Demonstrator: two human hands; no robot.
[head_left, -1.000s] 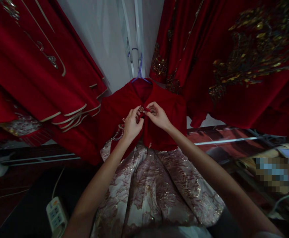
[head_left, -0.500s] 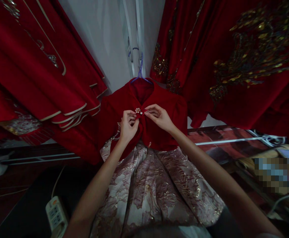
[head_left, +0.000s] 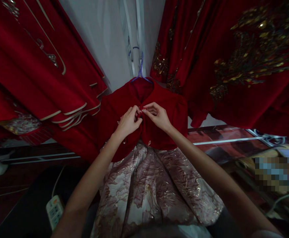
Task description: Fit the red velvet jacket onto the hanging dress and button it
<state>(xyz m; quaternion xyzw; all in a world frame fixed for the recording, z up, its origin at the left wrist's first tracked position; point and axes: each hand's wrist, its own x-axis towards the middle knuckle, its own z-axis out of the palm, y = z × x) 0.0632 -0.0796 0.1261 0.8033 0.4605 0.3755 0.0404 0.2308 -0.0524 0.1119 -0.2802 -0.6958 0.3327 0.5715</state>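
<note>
A small red velvet jacket (head_left: pixel 169 112) hangs on a blue hanger (head_left: pixel 141 71) over a pale gold brocade skirt (head_left: pixel 156 191). Both my hands meet at the jacket's front opening, just below the collar. My left hand (head_left: pixel 128 121) is closed, pinching the left front edge by a pearl clasp (head_left: pixel 140 110). My right hand (head_left: pixel 156 115) is closed too, its fingertips pinching the right front edge at the same clasp. The clasp is mostly hidden by my fingers.
Large red embroidered garments hang at the left (head_left: pixel 35 72) and at the right (head_left: pixel 233 62). A white wall and a rail (head_left: pixel 134 33) stand behind. A white power strip (head_left: pixel 54 211) lies at the lower left, and a cluttered surface (head_left: pixel 258 155) is at the right.
My left hand has moved up and right over the pearl clasp, which showed plainly half a second ago. My right hand stays pinched at the same spot.
</note>
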